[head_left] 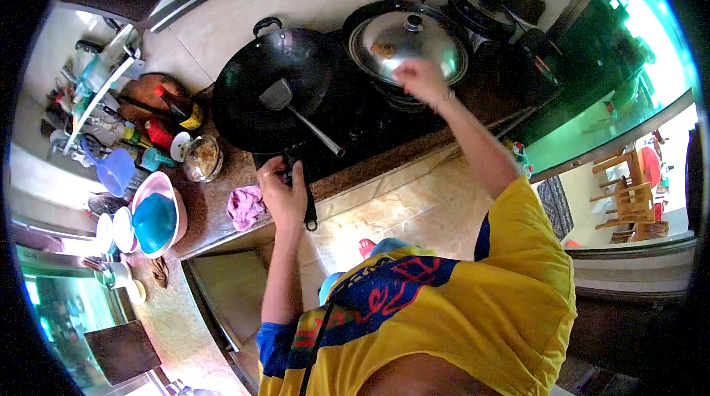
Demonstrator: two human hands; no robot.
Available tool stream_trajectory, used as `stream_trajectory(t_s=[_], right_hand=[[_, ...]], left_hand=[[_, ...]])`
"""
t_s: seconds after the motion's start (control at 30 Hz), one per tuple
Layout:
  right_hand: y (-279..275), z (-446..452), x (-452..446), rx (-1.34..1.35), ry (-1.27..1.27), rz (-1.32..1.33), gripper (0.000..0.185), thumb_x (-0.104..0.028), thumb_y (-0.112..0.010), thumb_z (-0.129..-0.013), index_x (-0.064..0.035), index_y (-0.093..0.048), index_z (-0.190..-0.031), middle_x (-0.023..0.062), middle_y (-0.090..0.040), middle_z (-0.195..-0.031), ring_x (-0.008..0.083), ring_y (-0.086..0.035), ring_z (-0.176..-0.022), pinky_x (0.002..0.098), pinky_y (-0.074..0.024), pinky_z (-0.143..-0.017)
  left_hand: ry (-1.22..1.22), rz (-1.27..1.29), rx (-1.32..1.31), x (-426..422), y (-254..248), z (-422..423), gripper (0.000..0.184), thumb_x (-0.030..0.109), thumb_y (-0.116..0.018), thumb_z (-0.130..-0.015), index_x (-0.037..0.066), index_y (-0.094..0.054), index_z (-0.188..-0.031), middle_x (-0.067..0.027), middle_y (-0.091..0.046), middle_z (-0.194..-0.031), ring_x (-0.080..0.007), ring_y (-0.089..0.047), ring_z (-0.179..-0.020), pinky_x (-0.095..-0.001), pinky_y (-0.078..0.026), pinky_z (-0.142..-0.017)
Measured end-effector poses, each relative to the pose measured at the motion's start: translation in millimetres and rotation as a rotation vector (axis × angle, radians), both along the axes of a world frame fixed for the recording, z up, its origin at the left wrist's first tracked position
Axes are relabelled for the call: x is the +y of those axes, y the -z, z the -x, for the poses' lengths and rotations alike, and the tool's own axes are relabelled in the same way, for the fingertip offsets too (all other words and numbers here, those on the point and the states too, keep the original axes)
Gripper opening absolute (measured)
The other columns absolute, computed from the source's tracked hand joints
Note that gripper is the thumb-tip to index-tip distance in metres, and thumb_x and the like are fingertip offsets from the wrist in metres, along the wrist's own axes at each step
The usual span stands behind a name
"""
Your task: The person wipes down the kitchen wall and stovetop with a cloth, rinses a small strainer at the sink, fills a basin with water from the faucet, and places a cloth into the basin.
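Note:
My left hand [282,190] is closed around the long black handle [310,207] of a dark wok [244,104] on the left side of the stove. A metal spatula [277,94] lies in this wok, its handle reaching over the near rim. My right hand [423,79], slightly blurred, is over the near side of a shiny domed lid [436,42] with a black knob. Its fingers are curled, and I cannot make out what they hold, if anything. The lid covers a second wok [356,20] on the right; whatever is under it is hidden.
Left of the stove are a pink cloth [245,207], a glass bowl [202,158], a dark bottle [181,109], and a blue basin [154,222] in a pink basin [180,207]. A dish rack [100,107] stands farther left. Dark cookware [481,13] sits at the back right.

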State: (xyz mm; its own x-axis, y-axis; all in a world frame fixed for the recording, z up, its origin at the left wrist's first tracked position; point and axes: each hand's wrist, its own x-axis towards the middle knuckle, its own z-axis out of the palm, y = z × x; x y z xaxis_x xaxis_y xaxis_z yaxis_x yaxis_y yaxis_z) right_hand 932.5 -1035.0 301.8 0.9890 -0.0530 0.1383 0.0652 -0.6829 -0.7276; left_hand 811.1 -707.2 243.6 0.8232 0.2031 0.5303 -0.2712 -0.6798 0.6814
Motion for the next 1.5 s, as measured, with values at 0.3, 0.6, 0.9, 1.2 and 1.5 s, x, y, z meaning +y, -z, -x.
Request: stream_trajectory(t_s=[0.3,0.6,0.9,1.2,1.5], right_hand=[[13,-187,-93,-0.046,0.242,0.62,0.06,-0.049,-0.067,-0.071,-0.0022,-0.06,-0.108,0.0201,-0.063,-0.1,0.0335,-0.06,-0.096,0.0393,-0.0475,-0.086],[12,-205,-103,-0.001,0.26,0.712,0.062,-0.05,-0.069,-0.067,-0.0013,-0.064,-0.106,0.0176,-0.062,-0.109,0.0305,-0.06,-0.1,0.0352,-0.0477,-0.087],[-103,-162,-73,-0.052,0.194,0.621,0.056,-0.056,-0.065,-0.067,-0.0056,-0.069,-0.091,0.0163,-0.067,-0.092,0.0322,-0.064,-0.087,0.0384,-0.0482,-0.078],[-204,-83,117,-0.097,0.064,0.271,0.032,-0.034,-0.074,-0.063,-0.0031,-0.069,-0.069,0.013,-0.059,-0.059,0.0213,-0.058,-0.05,0.032,-0.0495,-0.047],[-58,-134,247,-0.123,-0.208,0.394,0.031,-0.031,-0.069,-0.048,-0.0026,-0.066,-0.062,0.0169,-0.064,-0.066,0.0285,-0.064,-0.064,0.0348,-0.0529,-0.064]], left_hand=[[0.262,-0.653,0.364,-72,-26,-44,0.049,0.039,-0.064,-0.077,0.006,-0.052,-0.111,-0.0146,-0.061,-0.085,-0.0279,-0.063,-0.074,-0.037,-0.053,-0.058],[0.211,-0.669,0.245,-49,-17,-44,0.03,0.027,-0.054,-0.085,0.007,-0.06,-0.106,-0.0146,-0.061,-0.089,-0.0308,-0.062,-0.074,-0.039,-0.052,-0.059],[-0.034,-0.492,0.361,39,-11,-20,0.029,0.016,-0.051,-0.087,0.005,-0.044,-0.113,-0.0221,-0.059,-0.085,-0.0387,-0.06,-0.065,-0.0452,-0.049,-0.051],[-0.05,-0.165,0.221,58,32,-39,0.031,0.02,-0.054,-0.086,0.006,-0.042,-0.112,-0.0254,-0.062,-0.08,-0.0428,-0.06,-0.073,-0.0493,-0.047,-0.063],[-0.046,0.295,0.294,52,46,-21,0.057,0.024,-0.07,-0.076,-0.002,-0.039,-0.117,-0.0156,-0.06,-0.075,-0.0271,-0.06,-0.071,-0.0352,-0.047,-0.066]])
